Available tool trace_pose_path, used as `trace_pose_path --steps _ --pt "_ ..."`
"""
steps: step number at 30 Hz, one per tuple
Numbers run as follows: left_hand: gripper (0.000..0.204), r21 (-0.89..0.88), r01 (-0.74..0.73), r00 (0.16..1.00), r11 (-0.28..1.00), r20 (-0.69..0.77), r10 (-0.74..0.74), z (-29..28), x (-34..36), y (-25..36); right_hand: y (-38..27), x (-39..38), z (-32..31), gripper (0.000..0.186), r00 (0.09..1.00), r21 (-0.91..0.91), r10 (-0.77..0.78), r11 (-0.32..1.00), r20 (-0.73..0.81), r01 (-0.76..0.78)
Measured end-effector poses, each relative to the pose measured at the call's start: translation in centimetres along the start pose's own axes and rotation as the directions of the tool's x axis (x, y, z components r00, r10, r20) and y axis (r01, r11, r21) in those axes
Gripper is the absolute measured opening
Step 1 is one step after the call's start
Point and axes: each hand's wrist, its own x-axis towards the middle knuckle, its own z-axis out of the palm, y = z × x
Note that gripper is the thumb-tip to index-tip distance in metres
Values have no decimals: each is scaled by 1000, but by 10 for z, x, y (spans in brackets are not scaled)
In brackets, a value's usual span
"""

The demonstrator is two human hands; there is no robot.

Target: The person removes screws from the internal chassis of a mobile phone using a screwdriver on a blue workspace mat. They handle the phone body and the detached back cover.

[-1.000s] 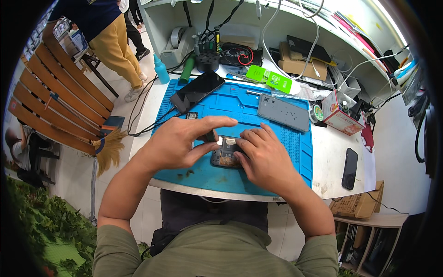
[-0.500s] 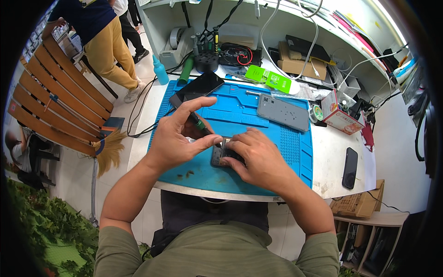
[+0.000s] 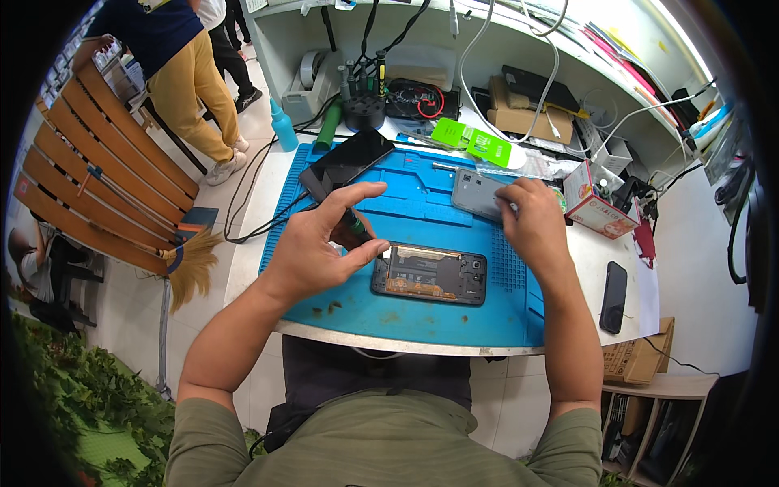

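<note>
An opened phone (image 3: 429,275) lies on the blue work mat (image 3: 381,323), its battery and orange flex cable showing. Just left of and above it, my left hand (image 3: 312,243) grips a green and black screwdriver (image 3: 352,230), whose tip points down at the phone's left end. My right hand (image 3: 533,217) is over the right part of a grey phone back cover (image 3: 476,193), fingers pinched together. Small dark bits dotted that cover in the earlier frame; my hand now hides that part. Whether anything is between those fingertips is hidden.
A dark phone screen (image 3: 347,162) and green packets (image 3: 471,141) lie toward the back, near a round screwdriver holder (image 3: 364,111). A blue bottle (image 3: 282,127) stands back left. On the right are a small box (image 3: 599,200) and a black phone (image 3: 615,296).
My right hand has left the opened phone and moved right and away to the grey cover, uncovering the phone's insides. My left hand with the screwdriver has barely moved.
</note>
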Motion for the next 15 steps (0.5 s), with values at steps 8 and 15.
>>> trace_pose_path --steps 8,15 --pt "75 77 -69 998 995 13 68 3 0 -3 21 -7 6 19 998 -127 46 991 50 -40" --pt "74 108 -63 998 992 27 60 4 -1 -2 -19 -11 -9 22 997 -35 -78 996 -8 78"
